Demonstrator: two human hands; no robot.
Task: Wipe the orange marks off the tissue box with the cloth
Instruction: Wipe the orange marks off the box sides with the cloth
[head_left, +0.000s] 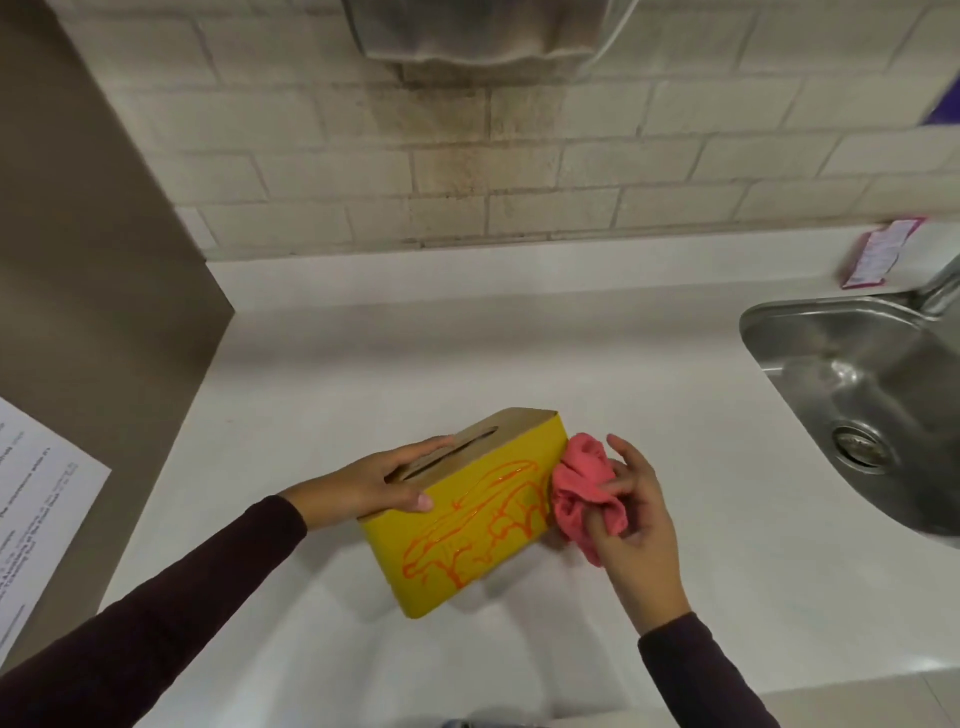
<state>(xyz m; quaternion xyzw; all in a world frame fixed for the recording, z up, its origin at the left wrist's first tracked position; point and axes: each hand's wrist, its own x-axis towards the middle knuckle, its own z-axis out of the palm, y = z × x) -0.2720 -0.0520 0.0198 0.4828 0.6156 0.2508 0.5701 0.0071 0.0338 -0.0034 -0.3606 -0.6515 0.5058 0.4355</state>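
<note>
A yellow tissue box (467, 551) with a wooden slotted lid stands on the white counter (519, 353). Wet orange marks (483, 514) run across its near side. My left hand (384, 483) rests on the lid, thumb on the yellow side, holding the box steady. My right hand (634, 525) grips a crumpled pink cloth (582, 488), which touches the box's right end near the orange marks.
A steel sink (852, 395) with a drain is set into the counter at the right, a tap base behind it. A pink-edged packet (878, 254) lies at the back right. A brown partition (93, 291) carrying a printed sheet (36, 514) bounds the left. A brick wall rises behind.
</note>
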